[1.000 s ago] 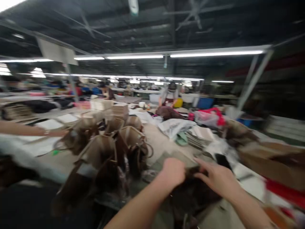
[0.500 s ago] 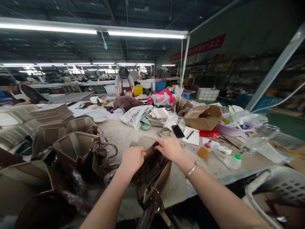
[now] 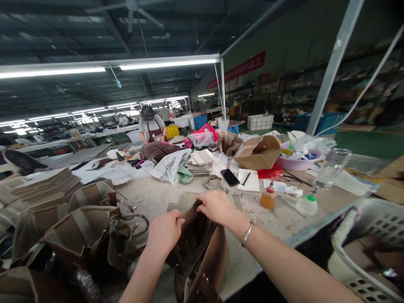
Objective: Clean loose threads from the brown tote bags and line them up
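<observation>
A brown handbag (image 3: 213, 256) stands at the near edge of the table, its mouth spread and its dark lining showing. Its far rim is pinched by my left hand (image 3: 166, 230), fingers closed on the left part of the edge. On the same rim, farther right, my right hand (image 3: 217, 207) has thumb and fingers closed over the edge; a silver bangle is on that wrist. The bag's lower part runs out of the picture. Flat greyish sheets (image 3: 181, 202) lie on the table just beyond the bag.
Several unfinished brown bags (image 3: 67, 229) crowd the left. Beyond lie a phone (image 3: 230, 177), a notepad (image 3: 256, 185) with a pen, an amber glue bottle (image 3: 267, 201) and a green-capped bottle (image 3: 307, 206). A white basket (image 3: 362, 269) is at the near right. A co-worker (image 3: 153, 126) stands across the table.
The view has turned right and tilted, so surroundings sit farther left. Both hands keep their hold on the bag's rim; its mouth now faces me more.
</observation>
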`<state>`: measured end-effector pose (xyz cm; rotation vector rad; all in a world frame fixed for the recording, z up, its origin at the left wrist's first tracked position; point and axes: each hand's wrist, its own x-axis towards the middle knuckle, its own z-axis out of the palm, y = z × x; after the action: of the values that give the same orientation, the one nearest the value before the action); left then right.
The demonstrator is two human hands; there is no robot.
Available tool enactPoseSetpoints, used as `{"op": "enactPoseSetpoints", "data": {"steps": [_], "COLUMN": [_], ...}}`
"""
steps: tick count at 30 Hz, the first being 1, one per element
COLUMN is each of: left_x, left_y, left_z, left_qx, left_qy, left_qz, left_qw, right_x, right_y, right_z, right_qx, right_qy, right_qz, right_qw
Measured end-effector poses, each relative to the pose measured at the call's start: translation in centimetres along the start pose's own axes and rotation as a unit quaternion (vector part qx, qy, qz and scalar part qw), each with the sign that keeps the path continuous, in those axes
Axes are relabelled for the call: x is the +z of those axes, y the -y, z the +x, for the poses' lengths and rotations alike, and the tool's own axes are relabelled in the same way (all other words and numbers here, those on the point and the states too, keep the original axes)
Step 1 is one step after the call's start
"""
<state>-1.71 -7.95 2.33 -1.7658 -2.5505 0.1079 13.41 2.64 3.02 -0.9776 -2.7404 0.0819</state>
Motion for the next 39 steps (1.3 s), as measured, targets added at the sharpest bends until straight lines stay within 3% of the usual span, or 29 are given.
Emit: {"op": "enactPoseSetpoints", "data": {"steps": [16,27,35,39], "left_x": [0.4,-1.7,-2.1,-2.5], "left_y": [0.1,-0.7,0.3,-0.4], "left_z": [0.2,0.4,0.8,-0.2], "left_qx": [0.018,0.058,0.189,0.148], "left_qy": [-0.006,0.050,0.118,0.048], "left_qz": [0.013,-0.049,-0.113,-0.106], "left_qw": [1.000,0.996,0.968,0.982], "right_x": [0.4,0.6,0.7,0.0], "right_y": [-0.7,-0.5,-0.7,0.4], "right_z": [0.0,0.3,0.7,0.6], "right_qx": [0.002,0.014,0.015,-0.002], "right_qy": [-0.001,-0.016,-0.013,-0.015], "right_qz": [0.022,0.009,0.006,0.010], "right_qw": [1.000,1.000,1.000,1.000]}}
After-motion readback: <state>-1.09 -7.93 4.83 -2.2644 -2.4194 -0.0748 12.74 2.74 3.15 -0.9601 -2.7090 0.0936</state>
